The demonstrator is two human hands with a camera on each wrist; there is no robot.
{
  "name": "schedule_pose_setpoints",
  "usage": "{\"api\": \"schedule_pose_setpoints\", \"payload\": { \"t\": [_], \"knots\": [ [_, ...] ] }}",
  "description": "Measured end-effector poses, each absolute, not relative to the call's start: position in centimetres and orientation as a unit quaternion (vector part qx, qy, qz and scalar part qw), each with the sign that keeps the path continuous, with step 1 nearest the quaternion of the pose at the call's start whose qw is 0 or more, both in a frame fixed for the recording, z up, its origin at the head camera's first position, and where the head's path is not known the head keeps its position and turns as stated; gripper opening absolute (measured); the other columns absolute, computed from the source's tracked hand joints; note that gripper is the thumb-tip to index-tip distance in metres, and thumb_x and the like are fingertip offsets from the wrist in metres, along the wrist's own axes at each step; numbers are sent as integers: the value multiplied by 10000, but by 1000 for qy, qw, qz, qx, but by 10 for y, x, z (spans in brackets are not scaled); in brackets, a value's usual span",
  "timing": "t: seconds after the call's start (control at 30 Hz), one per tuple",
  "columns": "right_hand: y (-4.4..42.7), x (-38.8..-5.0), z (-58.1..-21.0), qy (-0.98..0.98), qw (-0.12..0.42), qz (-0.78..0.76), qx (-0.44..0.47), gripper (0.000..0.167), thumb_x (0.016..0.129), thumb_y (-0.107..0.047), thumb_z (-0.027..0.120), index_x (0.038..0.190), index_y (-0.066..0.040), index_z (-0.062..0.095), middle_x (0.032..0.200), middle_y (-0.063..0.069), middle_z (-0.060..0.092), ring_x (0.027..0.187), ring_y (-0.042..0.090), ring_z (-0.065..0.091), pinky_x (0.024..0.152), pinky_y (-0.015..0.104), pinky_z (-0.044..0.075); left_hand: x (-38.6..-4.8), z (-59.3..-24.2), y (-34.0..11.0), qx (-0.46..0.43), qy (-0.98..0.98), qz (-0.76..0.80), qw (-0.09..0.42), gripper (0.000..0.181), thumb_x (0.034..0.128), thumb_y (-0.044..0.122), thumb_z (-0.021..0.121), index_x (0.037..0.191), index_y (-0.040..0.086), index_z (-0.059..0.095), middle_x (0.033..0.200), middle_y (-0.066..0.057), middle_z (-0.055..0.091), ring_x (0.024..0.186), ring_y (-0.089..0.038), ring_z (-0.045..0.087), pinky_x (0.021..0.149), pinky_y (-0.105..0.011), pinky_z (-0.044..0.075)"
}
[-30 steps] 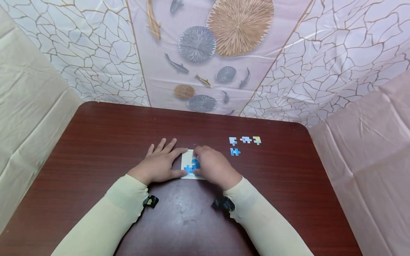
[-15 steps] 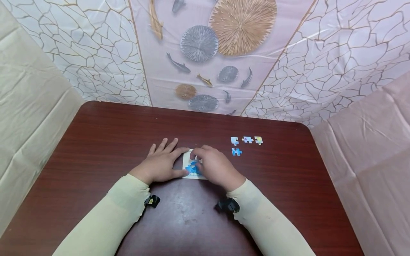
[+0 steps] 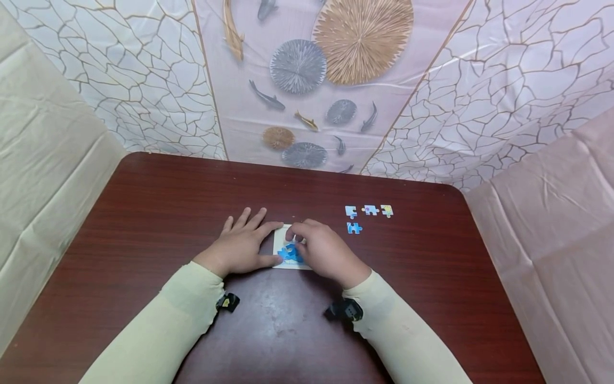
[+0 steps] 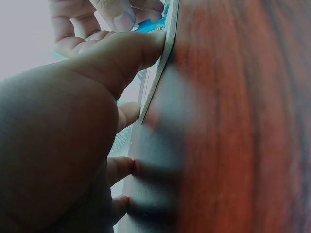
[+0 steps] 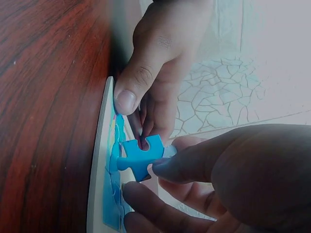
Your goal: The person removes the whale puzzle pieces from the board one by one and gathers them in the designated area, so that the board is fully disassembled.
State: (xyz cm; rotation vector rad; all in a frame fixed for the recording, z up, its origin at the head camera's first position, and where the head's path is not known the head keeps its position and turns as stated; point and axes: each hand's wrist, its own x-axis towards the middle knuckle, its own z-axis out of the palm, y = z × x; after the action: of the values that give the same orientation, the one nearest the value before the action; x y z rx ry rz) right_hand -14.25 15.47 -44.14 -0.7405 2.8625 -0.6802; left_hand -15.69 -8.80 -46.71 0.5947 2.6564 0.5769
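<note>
A small pale puzzle board (image 3: 280,234) with blue pieces along its near part lies on the table between the hands. My left hand (image 3: 235,249) is spread flat, its thumb and index finger touching the board's left side; in the left wrist view the thumb (image 4: 146,48) presses at the board's edge (image 4: 158,73). Over the board's right side, my right hand (image 3: 326,250) pinches a blue puzzle piece (image 5: 141,156), which is tilted up off the board in the right wrist view. The right hand hides part of the board in the head view.
Several loose pieces lie right of the board: a light one (image 3: 351,212), a white one (image 3: 370,210), a yellow one (image 3: 387,210) and a blue one (image 3: 354,228). The dark red table (image 3: 182,186) ends at patterned cloth (image 3: 297,128) behind and plain cloth on both sides.
Compared with a second ago, the right fingers have shifted slightly on the board and the blue piece stands at a different angle. The left hand keeps its place on the board.
</note>
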Motion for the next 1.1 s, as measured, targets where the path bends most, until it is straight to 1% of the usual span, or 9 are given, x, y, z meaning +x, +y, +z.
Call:
{"api": "schedule_pose_setpoints", "payload": {
  "t": [0.27,0.4,0.53,0.6,0.8,0.97,1.1],
  "knots": [
    [159,-143,-440,936,50,-244,-248,218,1060,-22,714,1195,-185,769,1088,12,738,969,176,701,872,374,618,-158,-468,-88,208,940,200,180,889,1002,720,729,1759,421,371,1913,-117,94,1764,-493,-13,1343,-817,50],
    [164,-145,-437,935,53,-256,-239,215,1064,-43,724,1197,-205,769,1097,-11,732,980,158,698,868,363,620,-158,-469,-87,206,940,200,182,888,1002,718,730,1759,424,370,1913,-117,93,1763,-493,-16,1342,-818,47],
    [173,-148,-430,935,57,-269,-222,192,1079,-93,731,1226,-210,771,1124,-26,726,999,161,689,875,382,625,-157,-467,-87,204,940,201,183,895,999,716,737,1760,418,371,1912,-118,91,1764,-488,-21,1346,-812,46],
    [179,-151,-426,933,56,-280,-218,187,1082,-104,722,1238,-194,775,1131,-18,728,1001,189,685,878,406,619,-157,-467,-87,203,941,200,181,895,998,716,739,1759,416,375,1912,-118,95,1764,-488,-16,1348,-809,49],
    [201,-158,-419,931,47,-300,-204,169,1075,-102,704,1197,-181,789,1131,-13,741,1021,212,692,916,438,613,-157,-468,-86,202,942,201,179,893,995,711,745,1756,417,380,1912,-118,102,1764,-491,-10,1347,-811,52],
    [218,-163,-415,937,43,-297,-180,170,1078,-117,691,1201,-172,794,1111,-9,735,956,214,667,858,419,585,-156,-469,-86,204,940,206,180,891,999,706,745,1757,421,375,1913,-116,92,1763,-491,-21,1344,-815,38],
    [234,-168,-414,943,44,-291,-158,159,1081,-135,686,1187,-209,780,1095,7,724,883,217,639,815,407,561,-156,-468,-87,206,939,208,179,887,1004,698,744,1759,419,371,1914,-114,86,1764,-489,-23,1344,-814,32]
  ]
}}
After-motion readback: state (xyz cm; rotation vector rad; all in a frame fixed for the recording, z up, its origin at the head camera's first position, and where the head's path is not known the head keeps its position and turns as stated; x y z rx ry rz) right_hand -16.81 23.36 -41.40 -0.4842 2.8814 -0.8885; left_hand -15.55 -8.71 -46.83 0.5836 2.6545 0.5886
